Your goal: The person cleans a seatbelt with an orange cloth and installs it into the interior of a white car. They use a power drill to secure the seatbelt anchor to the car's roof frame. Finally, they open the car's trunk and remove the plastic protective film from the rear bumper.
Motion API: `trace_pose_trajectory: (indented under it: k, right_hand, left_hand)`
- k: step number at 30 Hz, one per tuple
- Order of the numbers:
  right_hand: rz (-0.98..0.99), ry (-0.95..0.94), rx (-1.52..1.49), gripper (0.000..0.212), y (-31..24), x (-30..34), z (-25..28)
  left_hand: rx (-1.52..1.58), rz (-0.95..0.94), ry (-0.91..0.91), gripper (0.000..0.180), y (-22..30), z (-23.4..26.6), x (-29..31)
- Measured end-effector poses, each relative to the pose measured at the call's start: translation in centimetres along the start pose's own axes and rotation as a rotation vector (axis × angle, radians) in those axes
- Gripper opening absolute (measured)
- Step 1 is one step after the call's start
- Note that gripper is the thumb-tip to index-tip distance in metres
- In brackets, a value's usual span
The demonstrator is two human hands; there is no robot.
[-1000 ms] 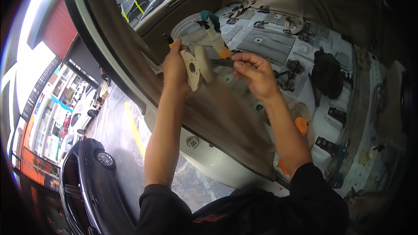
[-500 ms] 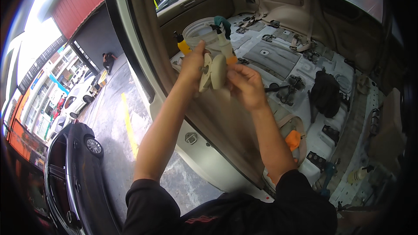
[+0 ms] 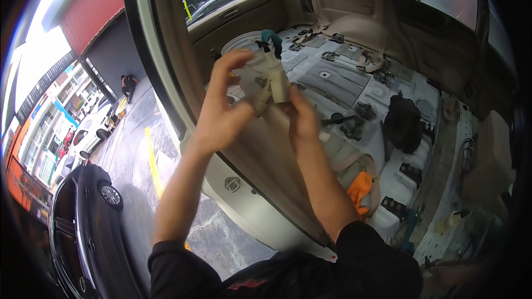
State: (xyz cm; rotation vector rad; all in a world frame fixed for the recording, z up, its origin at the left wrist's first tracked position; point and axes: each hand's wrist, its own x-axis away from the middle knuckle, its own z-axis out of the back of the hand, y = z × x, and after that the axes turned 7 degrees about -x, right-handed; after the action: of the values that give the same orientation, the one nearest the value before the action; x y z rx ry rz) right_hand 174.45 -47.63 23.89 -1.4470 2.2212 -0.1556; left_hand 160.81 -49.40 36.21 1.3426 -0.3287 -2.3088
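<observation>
Compared with half a second ago, the person's left hand [image 3: 219, 119] has opened: its fingers, then curled around a beige plastic piece [image 3: 281, 89], are now spread wide, the index finger lifted well above it and the thumb down close to its left side. Blur hides whether that thumb touches it. The right hand [image 3: 305, 124] has come in lower, its fingers narrowed on the piece's lower right edge, apparently holding it. The piece has turned too, showing a narrower outline than the two rounded halves seen side by side before. More of an orange limp item [image 3: 360, 191] now shows, below and to the right of the right fingers.

The piece is between the two sets of fingers, tilted, in front of the open car interior. It is pale cream-beige and smooth, with a tall rounded part on the right and a smaller, blurred part on the left, beside the left thumb; its finer detail is smeared. Just above the right fingers, behind the piece, are a clear spray bottle [image 3: 271, 57] and a translucent tub [image 3: 238, 41].
</observation>
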Motion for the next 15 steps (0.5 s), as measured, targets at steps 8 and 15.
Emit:
trace_pose_trajectory:
  k: [8,15]
  right_hand:
    - [-0.004,-0.152,-0.093,0.025,-0.6,-0.3,-2.8]
    - [0.222,-0.173,0.084,0.024,-0.1,-3.9,-5.0]
  left_hand:
    - [-0.911,-0.082,-0.501,0.036,5.8,1.1,-6.5]
    - [-0.944,-0.054,-0.464,0.043,4.8,2.1,-11.8]
